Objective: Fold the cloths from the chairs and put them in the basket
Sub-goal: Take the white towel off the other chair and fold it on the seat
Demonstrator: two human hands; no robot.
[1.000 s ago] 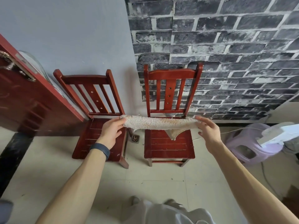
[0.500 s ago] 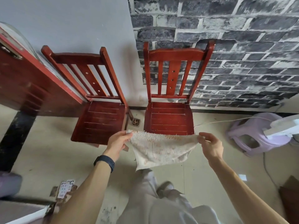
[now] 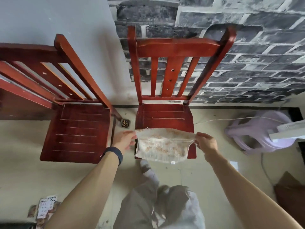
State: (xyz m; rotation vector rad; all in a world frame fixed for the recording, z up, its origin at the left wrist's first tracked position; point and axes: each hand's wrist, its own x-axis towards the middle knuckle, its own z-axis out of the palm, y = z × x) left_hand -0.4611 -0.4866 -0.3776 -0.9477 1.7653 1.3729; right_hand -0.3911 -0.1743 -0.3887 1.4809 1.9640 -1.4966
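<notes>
While left hand (image 3: 125,141) and right hand (image 3: 206,143) pinch its corners, cloth (image 3: 162,147) hangs stretched sideways.

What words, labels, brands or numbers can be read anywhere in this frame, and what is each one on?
No text can be read here.
On the floor, lower left, printed cards: marks too small and blurred to read.
On the lower edge of the cloth, a small white tag: no lettering can be made out.
On the left wrist, a dark wristband: no text shows.
</notes>
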